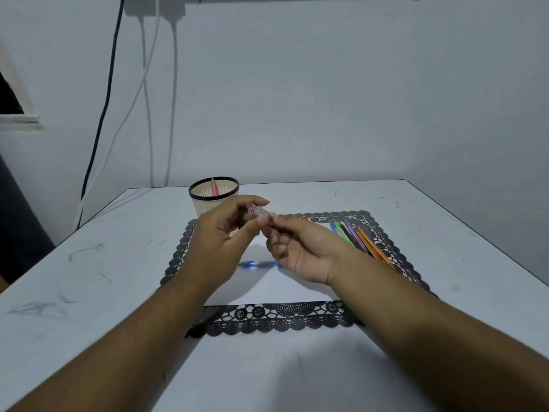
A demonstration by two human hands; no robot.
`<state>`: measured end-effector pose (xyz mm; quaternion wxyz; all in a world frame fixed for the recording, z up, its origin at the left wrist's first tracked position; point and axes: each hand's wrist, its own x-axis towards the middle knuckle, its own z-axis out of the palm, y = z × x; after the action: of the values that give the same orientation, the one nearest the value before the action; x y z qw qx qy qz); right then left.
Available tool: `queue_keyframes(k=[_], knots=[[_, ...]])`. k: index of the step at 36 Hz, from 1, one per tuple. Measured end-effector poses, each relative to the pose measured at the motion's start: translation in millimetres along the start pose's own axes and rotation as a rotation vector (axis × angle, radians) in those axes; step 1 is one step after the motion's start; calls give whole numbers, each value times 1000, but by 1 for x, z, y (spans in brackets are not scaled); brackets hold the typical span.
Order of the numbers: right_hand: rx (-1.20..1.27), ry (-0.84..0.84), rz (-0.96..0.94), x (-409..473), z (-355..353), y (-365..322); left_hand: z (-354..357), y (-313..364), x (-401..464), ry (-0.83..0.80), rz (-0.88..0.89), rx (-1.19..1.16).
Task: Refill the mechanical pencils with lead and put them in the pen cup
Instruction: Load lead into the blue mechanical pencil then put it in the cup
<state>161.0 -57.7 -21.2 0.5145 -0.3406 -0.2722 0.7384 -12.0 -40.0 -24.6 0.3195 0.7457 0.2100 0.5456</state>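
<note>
The step in hand looks like getting at the lead: both hands hold a small reddish lead case (260,215) in the air, the left hand (219,245) with fingers curled round its far end, the right hand (300,251) pinching the near end. Next, probably, the case must be opened and a lead drawn out for the blue pencil (258,264) lying on the surface just below the fingers. Beyond the left fingers stands the cup (208,200) with one pink pencil (214,187) in it; more pencils (356,236) lie right of the right fingers.

Two bare forearms enter from about 7 and 5 o'clock; no sleeve covers either as far as shows; the left hand (219,236) and right hand (300,251) are bare too, ungloved; fingernails short, plain.
</note>
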Motion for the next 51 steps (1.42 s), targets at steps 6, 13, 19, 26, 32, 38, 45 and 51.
queue_keyframes(k=[6,13,19,26,32,38,45,51], knots=[[16,-2,26,0,0,1,-2,2,0,28,47,108],[51,-34,33,0,-2,-1,-5,-1,2,-24,49,163],[23,-16,10,1,-1,0,-7,3,1,-7,41,133],[32,17,-1,-1,-1,-1,-8,3,3,22,-40,47],[-11,132,-127,2,-3,-4,-17,-8,8,134,-153,36],[-267,225,-382,-2,-8,-10,-20,-23,10,52,-311,148],[-651,304,-654,-2,-12,-11,-7,-28,6,-166,-369,263],[-699,321,-733,-3,-12,-11,-3,-31,4,-195,-293,355]])
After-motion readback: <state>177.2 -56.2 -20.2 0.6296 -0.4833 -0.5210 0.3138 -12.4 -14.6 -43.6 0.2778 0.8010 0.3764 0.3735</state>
